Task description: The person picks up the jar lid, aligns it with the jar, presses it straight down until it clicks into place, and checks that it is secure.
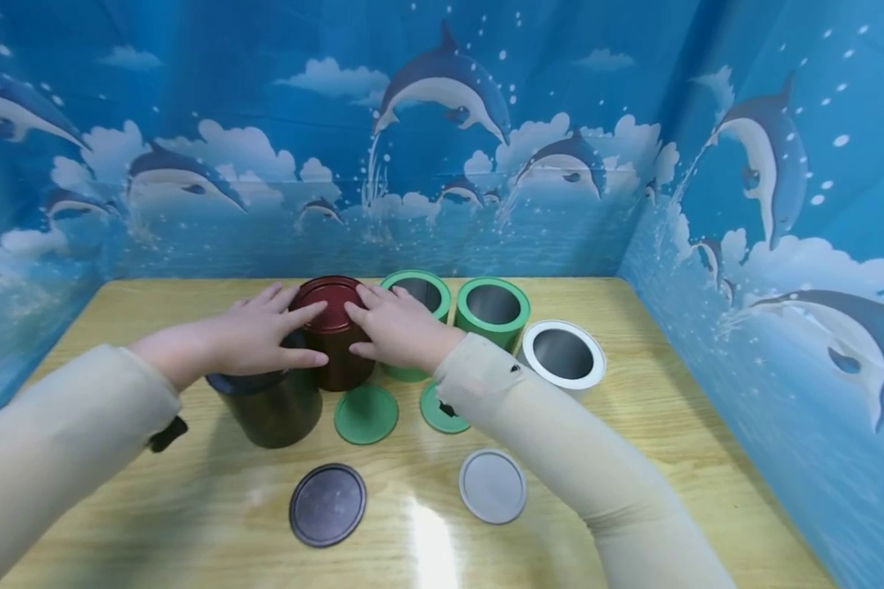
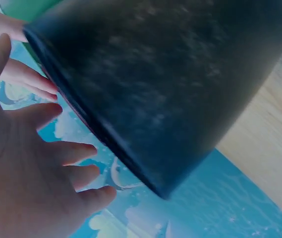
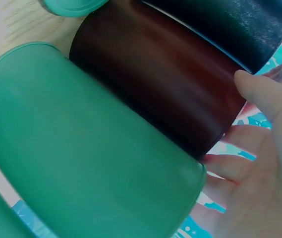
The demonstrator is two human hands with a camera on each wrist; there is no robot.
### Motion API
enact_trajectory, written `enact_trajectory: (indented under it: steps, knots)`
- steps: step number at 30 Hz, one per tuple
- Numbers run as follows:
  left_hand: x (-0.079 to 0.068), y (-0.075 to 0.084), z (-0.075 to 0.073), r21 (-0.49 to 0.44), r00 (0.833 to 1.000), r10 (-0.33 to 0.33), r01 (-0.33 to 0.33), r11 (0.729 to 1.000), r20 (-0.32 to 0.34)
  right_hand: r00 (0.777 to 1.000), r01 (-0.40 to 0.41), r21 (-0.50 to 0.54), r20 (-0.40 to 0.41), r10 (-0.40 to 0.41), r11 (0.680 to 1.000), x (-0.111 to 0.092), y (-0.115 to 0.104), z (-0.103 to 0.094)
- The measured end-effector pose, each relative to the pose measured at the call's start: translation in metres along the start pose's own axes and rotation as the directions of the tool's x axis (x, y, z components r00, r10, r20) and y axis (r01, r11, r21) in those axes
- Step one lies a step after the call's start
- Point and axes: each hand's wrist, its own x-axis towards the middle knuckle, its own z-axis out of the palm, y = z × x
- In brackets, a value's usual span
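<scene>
A dark red canister (image 1: 336, 364) stands upright with its red lid (image 1: 329, 307) on top. My right hand (image 1: 405, 327) touches the lid's right side with spread fingers, the thumb low at the rim. From the left, my left hand (image 1: 254, 331) reaches over a black canister (image 1: 276, 413), its index fingertip at the red lid; contact is hard to tell. The black canister's top is mostly hidden by that hand. In the left wrist view, the left fingers (image 2: 74, 151) are extended beside the black canister. A green canister (image 3: 96, 144) stands right beside the red one.
Farther right are a second open green canister (image 1: 489, 334) and an open white canister (image 1: 570, 384). In front lie two green lids (image 1: 366, 415), one partly behind my right sleeve, a black lid (image 1: 328, 505) and a grey lid (image 1: 493, 486). A dolphin-print curtain (image 1: 265, 237) borders the table.
</scene>
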Motion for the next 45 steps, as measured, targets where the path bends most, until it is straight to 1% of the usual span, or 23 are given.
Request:
enact_trajectory:
  steps: [5, 8, 12, 14, 21, 23, 25, 31, 36, 40, 45]
  knots:
    - [0.003, -0.007, 0.0, 0.017, 0.999, -0.028, 0.028, 0.999, 0.02, 1.0, 0.01, -0.035, 0.022, -0.009, 0.999, 0.005, -0.001, 0.0]
    - [0.003, -0.008, -0.001, 0.052, 0.999, -0.037, 0.036, 0.998, 0.021, 1.0, 0.015, -0.076, 0.028, -0.013, 0.997, 0.007, -0.004, -0.001]
    - [0.001, -0.007, 0.002, 0.117, 0.999, -0.039, 0.038, 0.992, 0.001, 1.0, 0.021, -0.096, 0.015, -0.02, 0.995, 0.006, -0.006, 0.001]
    - [0.001, -0.007, 0.004, 0.134, 0.999, -0.038, 0.039, 0.99, -0.01, 1.0, 0.022, -0.092, 0.011, -0.021, 0.995, 0.004, -0.006, 0.003]
    - [0.008, -0.005, 0.0, 0.13, 0.997, -0.031, 0.04, 0.991, -0.071, 1.0, 0.026, -0.1, 0.017, -0.024, 0.995, 0.004, -0.006, 0.004]
    - [0.011, -0.005, 0.0, 0.131, 0.997, -0.03, 0.04, 0.991, -0.077, 0.999, 0.03, -0.101, 0.014, -0.029, 0.994, 0.005, -0.005, 0.004]
    - [0.014, -0.004, -0.001, 0.12, 0.997, -0.031, 0.039, 0.992, -0.066, 1.0, 0.029, -0.1, 0.013, -0.028, 0.995, 0.006, -0.005, 0.004]
    - [0.022, -0.002, 0.0, 0.055, 0.999, -0.033, 0.033, 0.998, 0.011, 1.0, 0.003, -0.105, 0.003, -0.003, 0.994, 0.006, -0.005, 0.004]
    - [0.027, 0.001, -0.002, 0.045, 0.999, -0.02, 0.018, 0.999, 0.031, 1.0, -0.021, -0.105, -0.012, 0.02, 0.994, 0.008, -0.004, 0.003]
    - [0.03, 0.003, -0.003, 0.044, 0.999, -0.009, 0.007, 0.999, 0.044, 1.0, -0.015, -0.083, 0.014, 0.017, 0.996, 0.011, -0.001, 0.002]
    - [0.034, 0.003, -0.003, 0.047, 0.997, 0.002, -0.006, 0.999, 0.075, 0.998, -0.007, -0.028, 0.061, 0.009, 1.0, 0.017, -0.002, 0.001]
